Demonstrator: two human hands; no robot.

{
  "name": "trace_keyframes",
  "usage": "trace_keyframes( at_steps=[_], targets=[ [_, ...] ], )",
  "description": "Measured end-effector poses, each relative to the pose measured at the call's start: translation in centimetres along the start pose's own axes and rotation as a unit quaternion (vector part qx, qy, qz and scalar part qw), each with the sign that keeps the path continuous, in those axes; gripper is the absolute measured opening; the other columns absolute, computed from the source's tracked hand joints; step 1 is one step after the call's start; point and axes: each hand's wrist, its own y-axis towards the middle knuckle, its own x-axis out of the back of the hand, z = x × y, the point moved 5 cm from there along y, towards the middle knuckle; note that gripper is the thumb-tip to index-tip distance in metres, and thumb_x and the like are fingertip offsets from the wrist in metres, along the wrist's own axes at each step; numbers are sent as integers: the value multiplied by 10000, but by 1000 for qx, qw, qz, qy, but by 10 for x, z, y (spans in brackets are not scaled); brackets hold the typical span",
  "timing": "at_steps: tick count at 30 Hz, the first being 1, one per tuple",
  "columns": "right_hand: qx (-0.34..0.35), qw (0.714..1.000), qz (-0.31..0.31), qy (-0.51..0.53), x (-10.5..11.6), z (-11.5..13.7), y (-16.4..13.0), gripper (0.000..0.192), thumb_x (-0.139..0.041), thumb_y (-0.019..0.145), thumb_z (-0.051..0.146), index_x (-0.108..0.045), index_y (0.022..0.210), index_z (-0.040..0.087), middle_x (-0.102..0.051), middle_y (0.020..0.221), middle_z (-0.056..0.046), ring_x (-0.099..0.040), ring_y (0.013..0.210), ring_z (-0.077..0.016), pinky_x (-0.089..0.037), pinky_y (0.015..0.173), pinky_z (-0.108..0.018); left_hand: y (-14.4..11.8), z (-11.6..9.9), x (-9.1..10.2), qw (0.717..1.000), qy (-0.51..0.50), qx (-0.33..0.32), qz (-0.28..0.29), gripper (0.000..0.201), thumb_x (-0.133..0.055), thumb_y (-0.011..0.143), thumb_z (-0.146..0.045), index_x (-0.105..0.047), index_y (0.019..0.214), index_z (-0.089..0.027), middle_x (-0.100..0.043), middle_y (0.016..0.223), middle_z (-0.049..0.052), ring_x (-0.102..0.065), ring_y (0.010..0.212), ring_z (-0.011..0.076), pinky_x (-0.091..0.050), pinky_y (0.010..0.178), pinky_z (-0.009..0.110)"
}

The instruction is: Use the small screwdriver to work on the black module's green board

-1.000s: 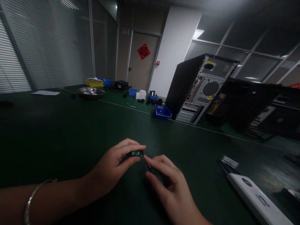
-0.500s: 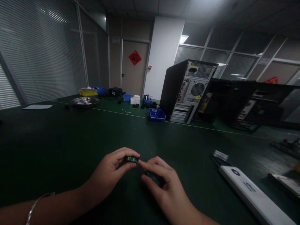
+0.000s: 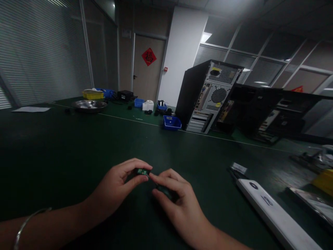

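My left hand [image 3: 118,185] pinches a small green circuit piece [image 3: 142,171] between thumb and forefinger, just above the dark green table [image 3: 65,146]. The piece is tiny and dim; I can see pale marks on its face but cannot read them, and my fingertips cover both of its ends. My right hand [image 3: 179,205] sits just beside it, forefinger tip touching the piece's right end, the other fingers curled inward over something dark [image 3: 163,189] underneath. That dark thing is mostly hidden by my fingers and blends into the table, so I cannot tell what it is, nor whether I truly grip it or only cover it. A thin bracelet [image 3: 24,225] circles my left wrist, partly cut off at the bottom edge.

To my right lies a long white box [image 3: 275,215], its far end running out of view, with a small white label [image 3: 239,168] near its tip. Farther back stands a computer tower [image 3: 208,95], rear panel facing me, a blue bin [image 3: 171,122] beside it, and a metal bowl [image 3: 90,105] well off to the left. The yellow object [image 3: 324,180] at the right edge is blurred.
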Motion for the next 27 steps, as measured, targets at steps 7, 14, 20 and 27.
trace_keyframes(
  at_steps=[7, 14, 20, 27],
  targets=[
    [19, 1000, 4, 9, 1, 1, -1, 378, -641, 856, 90, -699, 1186, 264, -639, 935, -40, -619, 860, -186, -483, 749, -303, 1, -7, -1, 997, -57, 43, -7, 166, -669, 785, -194, -735, 937, -203, -755, 974, 41, -689, 953, 222, -536, 882, 330],
    [3, 1000, 19, 19, 1, 5, 0, 359, -638, 859, 102, -715, 1169, 265, -637, 902, -40, -613, 843, -188, -474, 745, -311, 1, -8, -2, 991, -116, 65, -5, 168, -705, 720, -152, -761, 874, -191, -781, 905, 44, -713, 842, 213, -574, 806, 332],
    [-9, 998, 13, 67, 3, 2, 1, 332, -666, 828, 118, -748, 1112, 272, -638, 859, -29, -606, 818, -180, -479, 746, -310, 0, -6, 1, 997, -65, 29, 6, 162, -702, 766, -182, -769, 903, -236, -782, 948, 26, -711, 921, 219, -557, 839, 310],
    [-30, 993, 25, 113, 6, -1, 2, 328, -691, 793, 125, -760, 1085, 257, -656, 865, -33, -607, 809, -183, -467, 737, -316, 1, -7, 5, 999, -7, -15, 31, 177, -711, 794, -184, -765, 937, -271, -778, 987, 9, -696, 973, 213, -530, 871, 292]
  ],
)
